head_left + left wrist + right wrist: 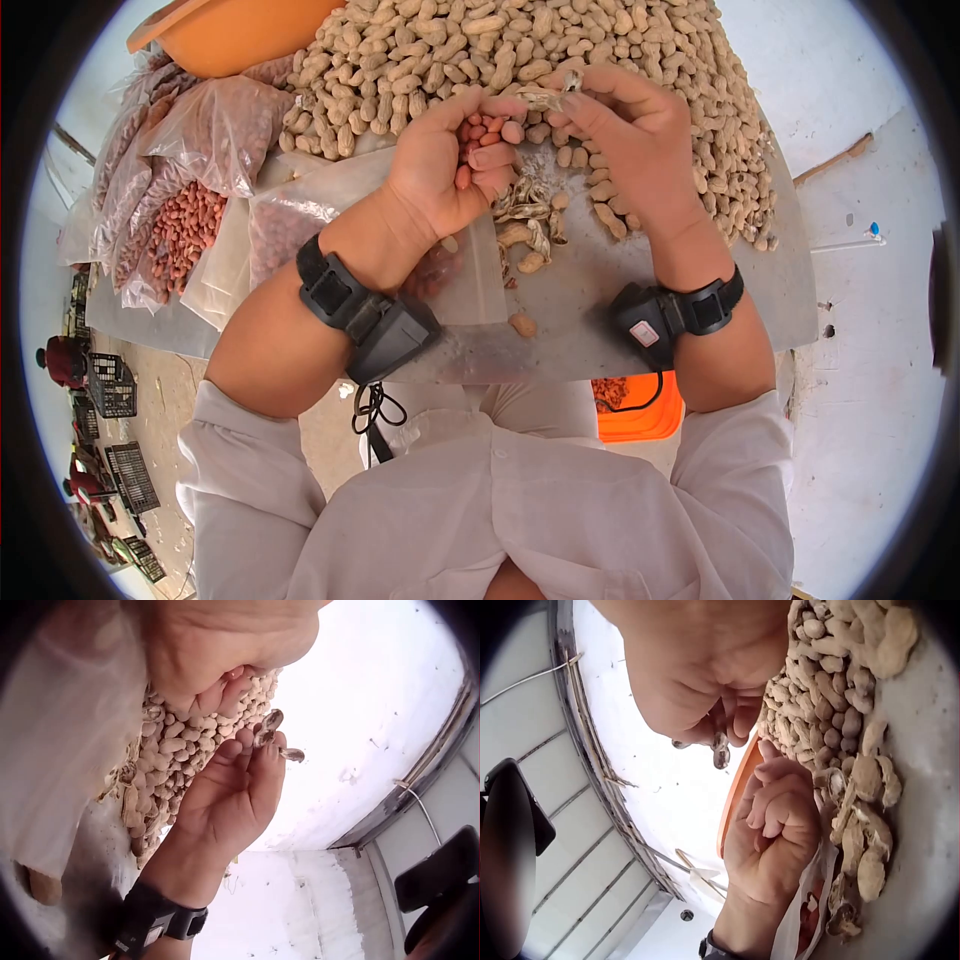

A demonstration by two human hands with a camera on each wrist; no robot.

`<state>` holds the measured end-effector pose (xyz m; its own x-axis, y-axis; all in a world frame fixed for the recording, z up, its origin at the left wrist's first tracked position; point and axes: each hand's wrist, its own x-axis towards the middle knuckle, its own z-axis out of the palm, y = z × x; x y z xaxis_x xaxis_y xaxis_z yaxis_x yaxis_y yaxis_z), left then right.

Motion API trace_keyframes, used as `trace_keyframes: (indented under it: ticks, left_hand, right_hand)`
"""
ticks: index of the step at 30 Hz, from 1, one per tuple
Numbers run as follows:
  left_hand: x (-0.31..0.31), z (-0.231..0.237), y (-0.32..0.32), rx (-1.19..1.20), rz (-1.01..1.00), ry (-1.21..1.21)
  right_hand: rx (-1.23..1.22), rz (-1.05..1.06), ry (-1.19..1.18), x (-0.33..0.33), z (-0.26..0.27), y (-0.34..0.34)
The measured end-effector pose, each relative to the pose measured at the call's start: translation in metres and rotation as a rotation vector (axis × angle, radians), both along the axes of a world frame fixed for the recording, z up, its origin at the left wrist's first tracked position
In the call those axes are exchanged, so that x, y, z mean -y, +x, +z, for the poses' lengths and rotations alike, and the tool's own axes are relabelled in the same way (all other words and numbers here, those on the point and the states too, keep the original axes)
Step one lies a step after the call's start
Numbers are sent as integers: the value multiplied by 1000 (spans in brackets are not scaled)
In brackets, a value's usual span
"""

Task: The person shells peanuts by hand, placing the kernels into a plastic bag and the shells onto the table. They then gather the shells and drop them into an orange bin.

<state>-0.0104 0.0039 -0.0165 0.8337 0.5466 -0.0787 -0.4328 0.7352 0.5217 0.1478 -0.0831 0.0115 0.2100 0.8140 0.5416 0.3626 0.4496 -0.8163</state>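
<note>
Grey, flat-topped table (590, 300): heap of tan unshelled peanuts (720, 130) along far edge, spreading to right edge. Clear plastic bags of reddish kernels (225, 125) at left edge; orange plastic basin (230, 40) at far left corner. Broken tan shell scraps (535, 215) between heap and near edge. Right hand (645, 130) pinches a split, tan peanut shell (266, 733); left hand (435, 165), just beside, curls round loose reddish peanut kernels (484, 130).

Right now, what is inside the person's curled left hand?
Several small, oval, reddish peanut kernels show in the bare left hand. Its curled fingers cover whatever lies deeper, so the full number cannot be told.
</note>
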Motion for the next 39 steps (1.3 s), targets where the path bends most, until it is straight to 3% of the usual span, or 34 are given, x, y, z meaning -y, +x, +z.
trace_keyframes:
  ticks: [2, 5, 8, 11, 14, 17, 26, 29, 32, 35, 39]
  left_hand:
    - [-5, -2, -2, 19, 11, -1]
    - [-12, -2, -5, 62, 8, -20]
    - [-13, 0, -6, 69, 78, -45]
    - [-10, 5, -7, 18, 196, -82]
    - [-7, 9, -5, -22, 267, -116]
    - [-6, 9, -6, -32, 279, -120]
    - [-14, 0, -6, 66, 153, -73]
    - [-13, 0, -6, 64, 140, -32]
    - [-12, 2, -5, 32, 161, 30]
    - [-10, 2, -4, -6, 213, 80]
    - [-9, 2, -3, -53, 276, 95]
  right_hand:
    - [-96, 111, -102, 2, 8, 2]
    - [61, 255, -356, 6, 12, 10]
    - [174, 363, -393, 5, 8, 11]
    - [495, 84, -388, 7, 14, 9]
    - [899, -46, -210, 1, 3, 21]
    - [1045, -92, -246, -2, -11, 24]
    - [1123, -186, -417, -7, -13, 18]
    - [980, -181, -323, -6, -6, 17]
    - [599, 4, -310, 4, 6, 6]
    - [776, 242, -70, 3, 6, 0]
    - [869, 266, -179, 5, -2, -12]
